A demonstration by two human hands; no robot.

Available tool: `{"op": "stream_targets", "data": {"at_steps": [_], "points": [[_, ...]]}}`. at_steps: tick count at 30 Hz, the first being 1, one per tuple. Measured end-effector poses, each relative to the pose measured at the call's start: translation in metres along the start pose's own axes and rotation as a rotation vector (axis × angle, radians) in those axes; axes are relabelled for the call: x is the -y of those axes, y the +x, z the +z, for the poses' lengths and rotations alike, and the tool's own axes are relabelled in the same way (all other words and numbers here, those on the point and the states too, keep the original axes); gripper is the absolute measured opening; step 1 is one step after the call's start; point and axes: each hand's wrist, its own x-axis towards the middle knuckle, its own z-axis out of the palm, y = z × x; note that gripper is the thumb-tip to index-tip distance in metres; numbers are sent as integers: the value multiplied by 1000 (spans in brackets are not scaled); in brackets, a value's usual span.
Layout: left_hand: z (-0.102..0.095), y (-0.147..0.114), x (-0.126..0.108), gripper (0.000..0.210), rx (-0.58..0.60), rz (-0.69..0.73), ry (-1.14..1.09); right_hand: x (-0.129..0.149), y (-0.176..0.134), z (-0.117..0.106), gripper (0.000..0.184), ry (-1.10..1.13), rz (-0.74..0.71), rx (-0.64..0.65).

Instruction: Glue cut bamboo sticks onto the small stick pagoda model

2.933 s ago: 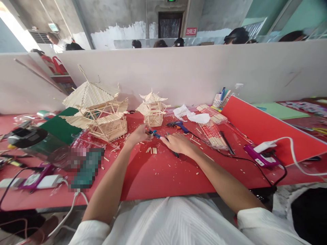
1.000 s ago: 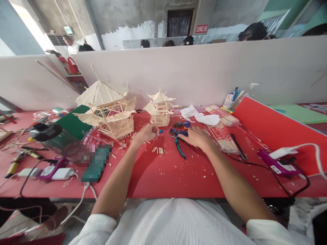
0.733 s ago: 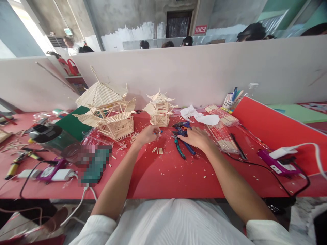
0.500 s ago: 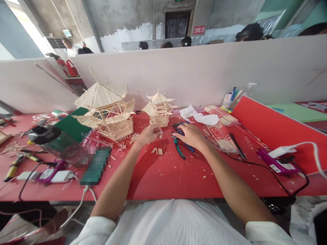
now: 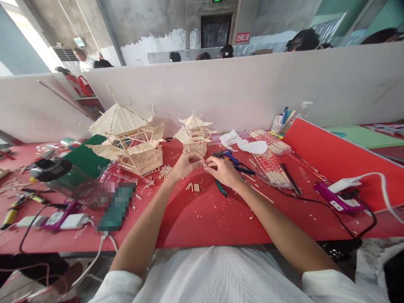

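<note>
My left hand [image 5: 188, 166] is closed in a pinch, its fingertips meeting those of my right hand [image 5: 221, 170] at a short wooden stick piece [image 5: 205, 165]. The right fingers are also closed on this small piece. Just behind the hands stands a small pavilion model [image 5: 195, 136] made of wooden sticks. A blue glue gun [image 5: 235, 160] lies beyond my right hand, partly covered by it. Under the right wrist pokes a pair of teal-handled pliers [image 5: 221, 189]. Several cut stick pieces [image 5: 195, 187] lie on the red table between my forearms.
A larger stick pavilion [image 5: 126, 139] stands at the left, near a clear bottle [image 5: 71, 181] and a phone [image 5: 116, 207]. Packs of sticks [image 5: 271, 168] and a black cable lie at right, with a purple power strip [image 5: 339, 200]. A pale partition [image 5: 252, 84] closes the back.
My right hand has left the blue glue gun and moved left to meet my left hand at the stick piece. The glue gun is now more exposed. The view has shifted slightly.
</note>
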Motion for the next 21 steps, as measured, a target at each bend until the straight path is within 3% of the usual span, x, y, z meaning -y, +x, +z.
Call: {"op": "stream_targets", "data": {"at_steps": [3, 13, 21], "points": [[0, 0, 0, 19, -9, -17, 20, 0, -1, -1, 5, 28, -14, 7], [4, 1, -1, 19, -55, -36, 50, 0, 0, -2, 9, -10, -2, -13], [4, 3, 6, 21, -8, -37, 64, 3, -1, -7, 11, -54, 8, 13]]}}
